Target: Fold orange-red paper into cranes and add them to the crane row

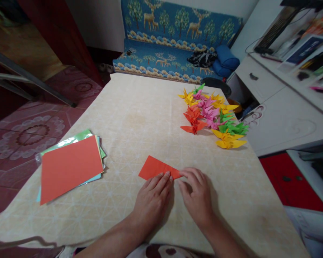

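A folded piece of red-orange paper (157, 166) lies on the table near its front edge, wide at the left and narrowing to a point at the right. My left hand (153, 197) rests on its lower edge, with the fingers stretched out flat and pressing the paper down. At the pointed right end is my right hand (196, 195), its index finger touching the tip. The thumb of that hand stands a little apart below, with a gap between it and the index finger. Part of the paper's lower edge is hidden beneath the left fingers.
To the left lies a stack of coloured paper with a red-orange sheet (71, 170) on top and a green pack (80, 137) beneath. Several folded paper cranes (210, 113) in yellow, pink, red and green crowd the table's (134, 118) right side. A blue sofa (161, 57) stands beyond.
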Available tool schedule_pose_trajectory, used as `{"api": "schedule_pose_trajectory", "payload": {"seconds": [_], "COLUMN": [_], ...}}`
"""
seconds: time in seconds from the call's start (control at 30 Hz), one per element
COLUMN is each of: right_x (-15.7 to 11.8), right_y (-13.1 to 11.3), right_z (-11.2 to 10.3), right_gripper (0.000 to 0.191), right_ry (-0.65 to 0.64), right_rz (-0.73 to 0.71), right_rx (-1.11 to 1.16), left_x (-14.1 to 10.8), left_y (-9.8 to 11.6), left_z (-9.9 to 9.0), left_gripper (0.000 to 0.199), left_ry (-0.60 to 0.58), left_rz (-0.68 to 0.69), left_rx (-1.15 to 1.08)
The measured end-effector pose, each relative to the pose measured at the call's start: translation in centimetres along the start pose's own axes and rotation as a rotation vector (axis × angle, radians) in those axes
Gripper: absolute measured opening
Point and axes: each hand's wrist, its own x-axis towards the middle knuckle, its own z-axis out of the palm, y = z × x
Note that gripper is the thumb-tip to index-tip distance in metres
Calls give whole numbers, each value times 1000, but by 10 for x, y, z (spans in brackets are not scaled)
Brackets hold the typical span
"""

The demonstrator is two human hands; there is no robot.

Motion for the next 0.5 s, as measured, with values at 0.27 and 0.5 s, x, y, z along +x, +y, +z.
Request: {"api": "schedule_pose_trajectory", "payload": {"seconds": [0.27, 0.5], "right_x": [-1, -4], "right_y": [-40, -27], "right_z": [23, 21], "right_gripper": [88, 102], "right_ry": [-426, -444], "right_rz": [-221, -259], "right_rx": [141, 23], "left_x": [-6, -16], "left_y": [-2, -13], "left_z": [-3, -5], "left_gripper": [41, 41], "left_ry": [-7, -50], "left_rz": [-34, 71], "left_rx": [-175, -28]}}
